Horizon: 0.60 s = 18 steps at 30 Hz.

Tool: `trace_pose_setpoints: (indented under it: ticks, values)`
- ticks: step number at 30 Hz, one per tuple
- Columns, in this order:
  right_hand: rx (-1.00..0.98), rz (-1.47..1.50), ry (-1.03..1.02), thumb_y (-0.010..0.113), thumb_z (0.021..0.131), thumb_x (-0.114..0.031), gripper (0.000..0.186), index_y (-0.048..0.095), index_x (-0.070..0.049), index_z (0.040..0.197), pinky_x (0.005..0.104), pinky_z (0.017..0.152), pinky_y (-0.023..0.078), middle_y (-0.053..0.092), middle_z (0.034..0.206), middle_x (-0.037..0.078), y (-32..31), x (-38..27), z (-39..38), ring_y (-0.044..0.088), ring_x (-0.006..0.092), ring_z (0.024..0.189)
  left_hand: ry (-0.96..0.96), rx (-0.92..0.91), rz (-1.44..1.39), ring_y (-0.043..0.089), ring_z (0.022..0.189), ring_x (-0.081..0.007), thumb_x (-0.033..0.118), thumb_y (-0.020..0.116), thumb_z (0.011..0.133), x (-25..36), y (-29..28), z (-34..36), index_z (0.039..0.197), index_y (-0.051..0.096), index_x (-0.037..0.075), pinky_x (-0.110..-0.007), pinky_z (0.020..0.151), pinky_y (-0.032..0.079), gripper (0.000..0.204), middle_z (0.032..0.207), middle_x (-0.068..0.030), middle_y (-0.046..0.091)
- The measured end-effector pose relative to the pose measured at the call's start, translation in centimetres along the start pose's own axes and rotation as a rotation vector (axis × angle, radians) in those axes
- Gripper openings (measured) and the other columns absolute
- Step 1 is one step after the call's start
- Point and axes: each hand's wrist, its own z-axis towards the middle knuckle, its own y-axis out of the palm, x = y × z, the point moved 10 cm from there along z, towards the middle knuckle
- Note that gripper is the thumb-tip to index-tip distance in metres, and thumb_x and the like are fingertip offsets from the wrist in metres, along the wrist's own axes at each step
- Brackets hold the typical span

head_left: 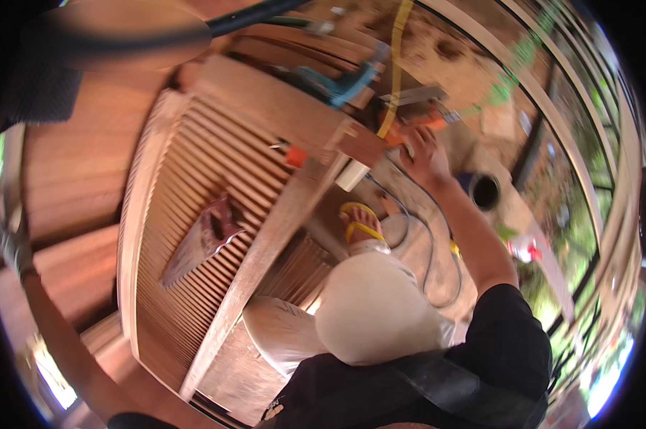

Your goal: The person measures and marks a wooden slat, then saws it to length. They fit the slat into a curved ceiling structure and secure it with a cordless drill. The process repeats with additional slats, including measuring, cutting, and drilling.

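Note:
A large slatted wooden frame (226, 325) stands between my arms. A handsaw (205, 239) with a dark reddish handle lies across its slats. At the far right end of the frame, my right hand (426, 157) reaches out, its fingers stretched over an orange tool (401, 136). Motion blur hides the tool's exact kind and whether I grip it. On the far left, my left hand (12, 247) is extended with its fingers along reddish wooden boards, holding nothing that I can see. A small orange-and-metal object (294, 156) rests by the frame's upper corner.
Beyond the frame lies a turquoise tool (344, 82), blurred. A yellow strap or hose (398, 64) runs down past it. A dark cable (431, 247) loops over the ground near my sandalled foot (361, 220). A dark open cylinder (484, 191) is beside my right forearm.

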Motion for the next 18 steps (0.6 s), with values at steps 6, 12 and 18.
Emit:
trace_pose_setpoints:
  ticks: [6,12,18]
  values:
    - [-0.520,-0.542,-0.373,0.073,0.073,0.000,0.095,0.033,-0.010,0.159,0.0499,0.129,0.014,0.039,0.160,0.016,9.9,-1.1,16.6,0.031,0.0338,0.151,0.250,0.272,-0.342,0.053,0.130,-0.0402,0.027,0.081,0.085,3.5,-6.0,-6.0,0.144,0.052,0.006,-0.048,0.112,0.042,0.069,0.139,-0.0225,0.058]
    - [-0.806,-0.735,-0.509,0.076,0.079,-0.018,0.087,0.037,-0.010,0.157,0.0489,0.113,0.038,0.050,0.147,0.018,15.1,1.8,20.3,0.054,0.0332,0.132,-0.127,-0.108,-0.798,0.065,0.118,-0.0246,0.008,0.078,0.089,3.3,-4.1,-11.0,0.136,0.059,0.001,-0.035,0.103,0.052,0.051,0.129,-0.0149,0.067]
    - [-0.765,-0.737,-0.584,0.075,0.076,-0.016,0.066,0.054,-0.011,0.138,0.0448,0.093,0.048,0.070,0.104,0.011,8.5,-4.5,21.4,0.068,0.0301,0.100,-0.405,-0.773,-1.089,0.067,0.114,-0.0188,0.015,0.077,0.091,9.6,-0.6,-27.2,0.133,0.063,0.002,-0.034,0.103,0.052,0.046,0.124,-0.0121,0.071]
